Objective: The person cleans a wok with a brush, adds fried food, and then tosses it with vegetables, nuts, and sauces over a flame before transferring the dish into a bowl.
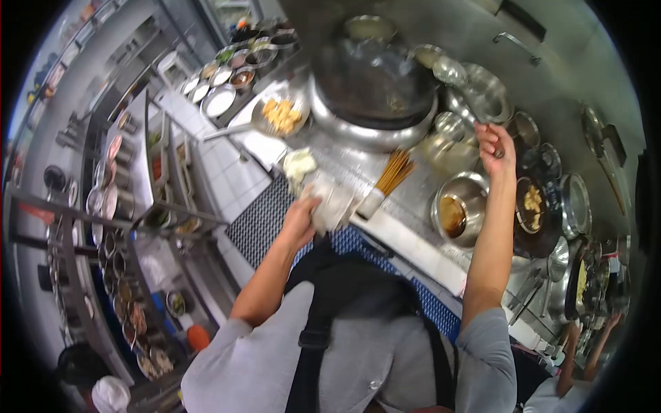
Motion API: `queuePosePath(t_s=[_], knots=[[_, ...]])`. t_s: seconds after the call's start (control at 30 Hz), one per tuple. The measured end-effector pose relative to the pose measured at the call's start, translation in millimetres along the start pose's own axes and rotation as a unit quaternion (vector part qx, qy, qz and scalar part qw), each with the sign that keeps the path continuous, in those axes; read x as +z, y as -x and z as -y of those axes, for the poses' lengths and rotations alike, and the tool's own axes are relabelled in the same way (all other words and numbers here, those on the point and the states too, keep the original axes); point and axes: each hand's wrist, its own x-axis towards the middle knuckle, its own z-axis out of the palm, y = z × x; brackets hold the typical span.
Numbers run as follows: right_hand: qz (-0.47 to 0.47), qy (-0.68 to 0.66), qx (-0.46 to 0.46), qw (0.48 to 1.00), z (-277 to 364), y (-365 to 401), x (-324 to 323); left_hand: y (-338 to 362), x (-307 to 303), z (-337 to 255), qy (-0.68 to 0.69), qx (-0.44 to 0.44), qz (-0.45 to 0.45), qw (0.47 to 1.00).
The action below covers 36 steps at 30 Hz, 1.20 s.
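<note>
My left hand [301, 221] is closed on a greyish-white cloth [332, 205] in front of the counter edge. A pale yellow crumpled cloth [299, 164] lies just beyond it. Raised over the right side, my right hand [496, 148] grips the handle of a metal ladle [450, 71], whose bowl is near a round metal strainer [486, 93]. The large dark wok [375, 86] sits on the steel burner ring. Below my right forearm is a steel bowl [461, 206] with brown liquid. A bamboo brush [394, 175] lies between my hands.
A handled strainer [280, 113] with yellow-brown pieces rests left of the wok. Seasoning bowls [220, 101] stand beyond it. A dark pan [531, 206] holds food at right. Shelves with containers [118, 203] line the left. A co-worker's arms [585, 354] show at lower right.
</note>
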Motion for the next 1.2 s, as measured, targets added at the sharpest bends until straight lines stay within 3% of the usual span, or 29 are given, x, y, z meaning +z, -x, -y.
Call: queuePosePath(t_s=[0.1,0.23,0.3,0.4,0.5,0.57,0.63,0.7,0.77,0.9,0.97,1.03,1.1,1.13,1.17,1.2], knots=[[0.044,-0.003,0.039,0.998,-46.3,5.4,7.4,6.2,26.6,-2.7,0.016,0.014,0.029,0.999],[-0.040,0.217,0.014,0.975,-97.0,3.2,17.4,1.2,33.1,13.4,0.024,0.007,0.052,0.998],[-0.061,0.387,-0.050,0.919,-117.2,6.8,15.8,3.4,37.1,15.0,-0.001,0.011,0.047,0.999],[-0.100,0.445,-0.154,0.876,-151.9,22.4,-15.4,1.1,28.1,16.5,-0.043,0.026,0.027,0.998],[-0.141,0.489,-0.184,0.841,-180.5,75.7,-18.3,-6.0,17.8,9.8,-0.072,0.017,0.031,0.997],[-0.150,0.513,-0.261,0.804,-213.1,97.7,-57.8,-10.7,19.0,4.4,-0.083,0.005,0.044,0.996],[-0.209,0.552,-0.249,0.768,-246.5,136.6,-63.5,-18.5,18.2,2.1,-0.099,0.008,0.074,0.992],[-0.227,0.492,-0.240,0.806,-285.3,166.0,-65.4,-29.8,6.1,1.8,-0.124,-0.037,0.061,0.990],[-0.303,0.571,-0.152,0.747,-309.0,187.4,-54.0,-29.8,12.6,-5.2,-0.138,-0.040,0.080,0.986],[-0.334,0.664,-0.197,0.639,-357.3,184.4,-83.9,-35.2,37.3,-1.2,-0.135,-0.082,0.128,0.979],[-0.349,0.667,-0.107,0.649,-370.3,172.4,-95.8,-49.5,40.1,12.3,-0.164,-0.102,0.190,0.963],[-0.338,0.681,-0.101,0.642,-378.9,165.1,-117.4,-54.2,49.4,25.9,-0.188,-0.111,0.226,0.949],[-0.346,0.746,-0.181,0.540,-377.0,163.3,-141.2,-48.8,64.2,39.9,-0.218,-0.112,0.247,0.937],[-0.333,0.601,-0.121,0.716,-360.4,171.2,-130.1,-43.7,71.5,47.0,-0.223,-0.122,0.261,0.931],[-0.298,0.425,-0.057,0.852,-339.0,183.6,-121.9,-37.5,80.7,53.1,-0.238,-0.151,0.292,0.914],[-0.238,0.302,-0.041,0.922,-328.5,201.2,-107.7,-26.4,92.3,56.1,-0.254,-0.181,0.321,0.894]])
